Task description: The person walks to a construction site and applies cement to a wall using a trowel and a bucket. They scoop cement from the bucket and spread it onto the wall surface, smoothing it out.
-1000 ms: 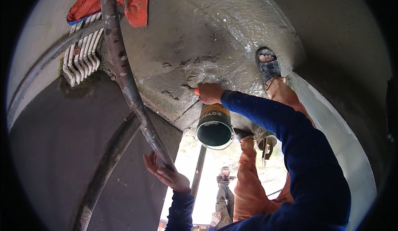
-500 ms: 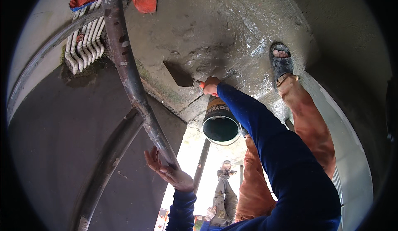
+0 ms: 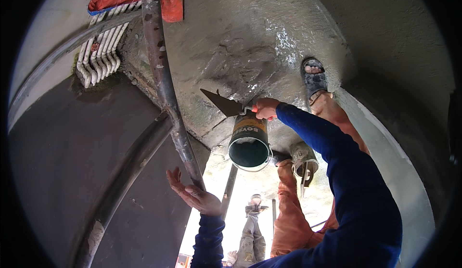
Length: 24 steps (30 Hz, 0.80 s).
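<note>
My right hand [image 3: 266,108] is closed round the orange handle of a pointed trowel [image 3: 224,104]. Its flat blade points left, just above the wet, grey mortar-covered surface [image 3: 231,61]. Directly below that hand is a dark bucket [image 3: 249,146] with a yellow band and a wire handle; its mouth faces me. At the lower left, my left hand [image 3: 195,195] has its fingers stretched out and rests at the lower end of a stained metal pipe [image 3: 168,92], not wrapped round it.
Another pipe [image 3: 126,181] branches off at the left. White conduits [image 3: 102,58] and an orange-red sheet [image 3: 171,1] lie at the upper left. A smaller dirty bucket [image 3: 303,158] stands beside my leg. A sandalled foot [image 3: 314,78] is at right; another person [image 3: 252,234] stands beyond.
My right hand has moved right with the trowel, and its blade has turned. A smaller bucket has come into sight. My left hand stays by the pipe with fingers out.
</note>
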{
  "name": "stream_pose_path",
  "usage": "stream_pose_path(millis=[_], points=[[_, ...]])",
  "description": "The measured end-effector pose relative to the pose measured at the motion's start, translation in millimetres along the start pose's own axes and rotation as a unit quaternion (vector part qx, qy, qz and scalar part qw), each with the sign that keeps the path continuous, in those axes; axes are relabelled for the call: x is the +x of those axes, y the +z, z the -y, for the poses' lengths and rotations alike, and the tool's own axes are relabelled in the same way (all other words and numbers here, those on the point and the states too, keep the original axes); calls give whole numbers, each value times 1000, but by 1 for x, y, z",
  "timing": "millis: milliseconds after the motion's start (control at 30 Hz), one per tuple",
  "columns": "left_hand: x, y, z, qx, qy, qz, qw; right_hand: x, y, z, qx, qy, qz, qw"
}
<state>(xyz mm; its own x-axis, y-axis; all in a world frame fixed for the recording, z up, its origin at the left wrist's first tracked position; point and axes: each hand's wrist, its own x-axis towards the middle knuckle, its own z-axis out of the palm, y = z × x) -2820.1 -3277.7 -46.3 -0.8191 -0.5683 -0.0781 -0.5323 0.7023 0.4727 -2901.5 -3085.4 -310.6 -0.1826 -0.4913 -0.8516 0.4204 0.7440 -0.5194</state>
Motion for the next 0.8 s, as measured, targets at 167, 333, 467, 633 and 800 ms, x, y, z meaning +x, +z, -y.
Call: stream_pose_path(millis=[167, 333, 467, 633, 800], points=[[1, 2, -4, 7, -12, 0, 1000, 18, -22, -18, -213, 17, -21, 977], [-4, 1, -3, 2, -16, 11, 1000, 10, -88, -51, -178, 96, -1, 979], [0, 4, 1, -32, -8, 4, 999, -11, -102, -77, -137, 81, -74, 984], [0, 1, 2, 4, 7, 0, 1000, -27, -66, -68, 15, 43, -163, 986], [0, 0, -8, 13, -2, 11, 1000, 23, 1, -1, -24, -101, -184, 977]])
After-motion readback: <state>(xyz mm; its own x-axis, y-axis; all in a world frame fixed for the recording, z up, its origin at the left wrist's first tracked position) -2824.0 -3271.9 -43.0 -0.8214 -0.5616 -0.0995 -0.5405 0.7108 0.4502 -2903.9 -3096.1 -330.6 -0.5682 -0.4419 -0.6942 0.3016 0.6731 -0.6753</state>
